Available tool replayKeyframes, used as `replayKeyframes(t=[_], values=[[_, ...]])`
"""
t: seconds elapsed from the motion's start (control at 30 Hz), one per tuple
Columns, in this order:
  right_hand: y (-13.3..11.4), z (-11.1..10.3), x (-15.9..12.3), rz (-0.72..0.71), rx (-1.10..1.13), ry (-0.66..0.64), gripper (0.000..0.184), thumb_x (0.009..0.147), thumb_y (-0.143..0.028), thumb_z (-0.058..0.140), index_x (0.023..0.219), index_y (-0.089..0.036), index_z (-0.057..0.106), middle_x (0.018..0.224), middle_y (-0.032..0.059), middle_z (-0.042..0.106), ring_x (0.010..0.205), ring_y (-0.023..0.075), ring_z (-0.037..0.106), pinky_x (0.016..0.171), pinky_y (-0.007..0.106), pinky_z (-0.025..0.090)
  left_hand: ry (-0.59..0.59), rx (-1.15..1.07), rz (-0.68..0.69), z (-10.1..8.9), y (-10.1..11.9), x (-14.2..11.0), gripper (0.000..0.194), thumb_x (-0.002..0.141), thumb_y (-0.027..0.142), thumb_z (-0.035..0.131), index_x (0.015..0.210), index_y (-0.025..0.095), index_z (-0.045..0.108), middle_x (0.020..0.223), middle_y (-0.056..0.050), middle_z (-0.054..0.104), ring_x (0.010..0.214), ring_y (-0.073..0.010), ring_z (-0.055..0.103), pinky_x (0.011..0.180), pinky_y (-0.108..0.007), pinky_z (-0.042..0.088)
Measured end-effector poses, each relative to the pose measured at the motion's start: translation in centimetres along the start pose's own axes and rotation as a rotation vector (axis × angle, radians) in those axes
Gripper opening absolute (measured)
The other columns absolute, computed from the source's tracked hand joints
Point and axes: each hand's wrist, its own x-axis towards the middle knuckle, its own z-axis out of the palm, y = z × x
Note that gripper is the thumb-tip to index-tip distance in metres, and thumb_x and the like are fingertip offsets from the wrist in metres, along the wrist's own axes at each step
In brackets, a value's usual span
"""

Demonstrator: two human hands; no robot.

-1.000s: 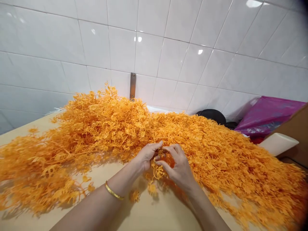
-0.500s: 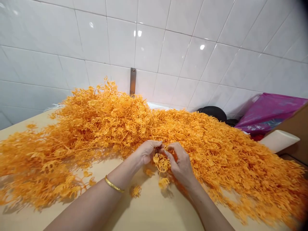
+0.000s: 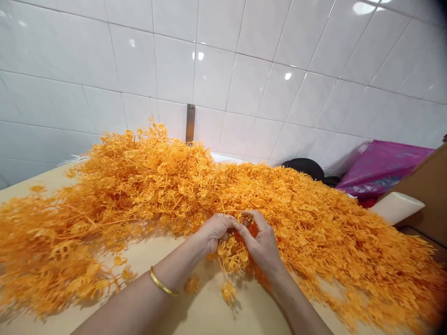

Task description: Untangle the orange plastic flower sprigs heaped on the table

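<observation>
Between my hands hangs an orange artificial flower sprig (image 3: 231, 260), its lower blossom dangling just over the table (image 3: 209, 316). My left hand (image 3: 214, 232), below a wrist with a gold bangle (image 3: 162, 283), is closed on the sprig's upper part. My right hand (image 3: 261, 242) meets it from the right, thumb tip against the left fingers and the other fingers curled; what it pinches is hidden. A loose orange blossom (image 3: 191, 284) lies beside my left forearm. Just beyond both hands rises a heap of orange artificial flowers (image 3: 167, 177).
More orange flowers (image 3: 342, 242) spread in a thick pile to the right. Behind stand a tiled wall (image 3: 139, 60) and a metal strip (image 3: 190, 124). At the right are a black round object (image 3: 305, 168), a purple bag (image 3: 387, 165), a white roll (image 3: 398, 208) and a cardboard box (image 3: 426, 200).
My hands have come closer together, the right thumb now touching the left fingers. The sprig between them has shifted and hangs lower. The view has tilted slightly.
</observation>
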Motion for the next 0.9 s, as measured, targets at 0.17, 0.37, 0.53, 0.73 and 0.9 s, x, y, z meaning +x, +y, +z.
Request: replayKeyframes(t=[0.17,0.37,0.53,0.73,0.9], values=[[0.1,0.0,0.0,-0.088,-0.115,0.024,0.014,0.08,-0.029,0.043,0.079,-0.018,0.051,0.077,0.0031,0.053,0.074,0.0164,0.046,0.067,0.029,0.035,0.019,0.056,-0.013,0.1,-0.1,0.0,0.02,0.056,0.013,0.059,0.044,0.014,0.044,0.036,0.006,0.034,0.03,-0.0016,0.018,0.036,-0.021,0.006],[-0.2,-1.1,0.0,0.116,-0.014,0.332,0.023,0.082,-0.034,0.04,0.064,-0.019,0.041,0.055,-0.0035,0.037,0.051,0.0104,0.034,0.05,0.024,0.027,-0.121,0.092,-0.029,0.6,1.1,-0.9,0.019,0.059,0.028,0.065,0.055,0.012,0.054,0.039,0.007,0.033,0.032,-0.001,0.018,0.036,-0.021,0.008],[-0.9,-1.2,0.7,0.189,0.215,0.463,0.026,0.08,-0.037,0.043,0.062,-0.018,0.041,0.056,-0.0047,0.036,0.049,0.0081,0.032,0.048,0.022,0.028,-0.249,0.114,0.028,0.6,1.5,-1.2,0.025,0.059,0.037,0.063,0.061,0.012,0.057,0.04,0.008,0.029,0.035,-0.0022,0.02,0.037,-0.02,0.01],[1.3,-6.9,3.1,0.246,0.385,0.893,0.024,0.074,-0.041,0.046,0.065,-0.019,0.043,0.064,-0.0038,0.044,0.051,0.007,0.041,0.054,0.022,0.037,-0.198,0.036,0.015,-1.1,1.7,-0.5,0.026,0.057,0.037,0.065,0.064,0.014,0.057,0.041,0.009,0.022,0.036,-0.0021,0.014,0.037,-0.019,0.01],[2.7,-8.2,3.2,0.143,-0.21,0.433,0.025,0.067,-0.032,0.055,0.087,-0.018,0.057,0.079,0.0053,0.055,0.075,0.0186,0.05,0.069,0.034,0.037,-0.142,-0.004,0.087,-1.1,1.8,-0.7,0.031,0.056,0.035,0.067,0.073,0.01,0.062,0.041,0.009,0.024,0.039,-0.0024,0.015,0.038,-0.02,0.01]])
